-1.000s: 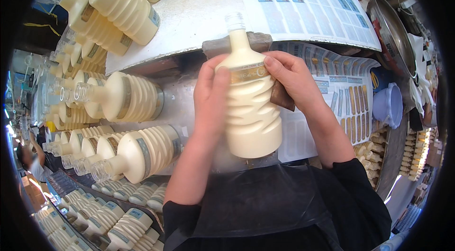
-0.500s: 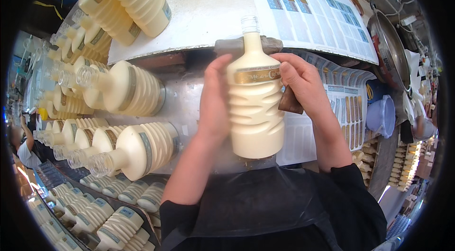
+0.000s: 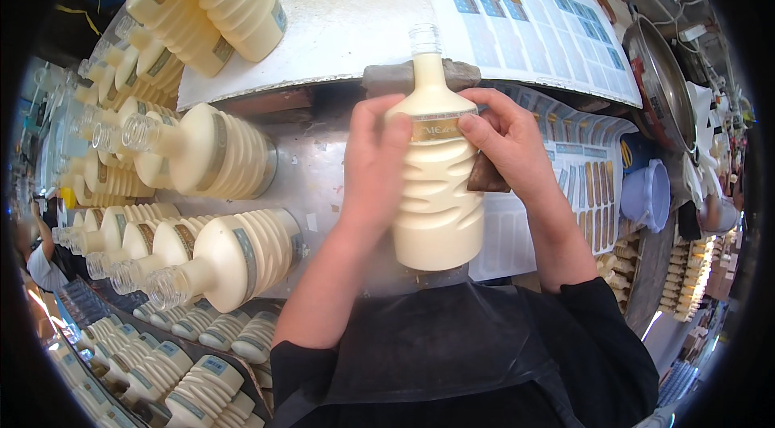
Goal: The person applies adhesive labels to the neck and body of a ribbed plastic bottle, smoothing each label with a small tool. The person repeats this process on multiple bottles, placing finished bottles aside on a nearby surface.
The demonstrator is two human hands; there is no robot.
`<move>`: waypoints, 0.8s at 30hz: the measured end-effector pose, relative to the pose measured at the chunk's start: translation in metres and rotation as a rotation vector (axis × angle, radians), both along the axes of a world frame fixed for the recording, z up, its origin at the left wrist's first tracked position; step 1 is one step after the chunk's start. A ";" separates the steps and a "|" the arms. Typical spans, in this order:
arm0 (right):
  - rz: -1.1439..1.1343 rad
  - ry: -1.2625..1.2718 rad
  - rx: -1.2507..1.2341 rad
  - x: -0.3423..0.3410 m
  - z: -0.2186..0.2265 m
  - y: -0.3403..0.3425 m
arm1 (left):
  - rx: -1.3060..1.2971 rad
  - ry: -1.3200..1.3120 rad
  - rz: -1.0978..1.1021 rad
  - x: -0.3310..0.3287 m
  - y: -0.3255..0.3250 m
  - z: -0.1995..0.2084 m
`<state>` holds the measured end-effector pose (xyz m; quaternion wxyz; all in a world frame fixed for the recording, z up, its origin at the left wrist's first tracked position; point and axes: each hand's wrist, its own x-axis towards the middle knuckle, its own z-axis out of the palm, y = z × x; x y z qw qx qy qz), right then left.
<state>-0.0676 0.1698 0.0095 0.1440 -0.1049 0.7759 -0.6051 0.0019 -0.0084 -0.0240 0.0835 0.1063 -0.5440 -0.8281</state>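
A cream-coloured bottle [image 3: 438, 238] with a clear threaded neck and wavy ridged sides lies in front of me, neck away from me. Around its shoulder runs a gold label [image 3: 434, 130]. My left hand [image 3: 373, 157], a little blurred, curls about the bottle's left side with the thumb on the label's left part. On the other side, my right hand [image 3: 504, 137] presses its thumb on the label's right end, fingers behind the shoulder. Tucked in that hand is a small brown flat piece [image 3: 487, 175]. The neck rests over a grey-brown padded block [image 3: 387, 79].
Several similar bottles [image 3: 230, 152] lie at the left, necks pointing left; others stand on the white table [image 3: 339, 40]. Label sheets [image 3: 492, 0] lie on that table and below at right [image 3: 593, 186]. A lavender bucket [image 3: 647, 195] and a metal pan [image 3: 660, 81] are farther right.
My left hand has closed in on the bottle, its thumb now on the label. My right thumb has slid left and down onto the label.
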 end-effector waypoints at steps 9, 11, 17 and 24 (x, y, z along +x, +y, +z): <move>-0.004 0.002 -0.011 -0.001 -0.004 0.000 | 0.094 -0.033 0.009 0.000 -0.001 0.001; 0.015 -0.018 -0.023 -0.002 -0.003 0.002 | 0.154 -0.076 0.016 0.001 0.000 0.008; 0.100 -0.182 -0.227 -0.003 -0.001 0.003 | 0.130 0.010 -0.005 0.011 0.003 0.011; 0.167 -0.197 -0.218 -0.008 -0.006 0.010 | -0.286 0.025 0.003 0.011 0.003 0.010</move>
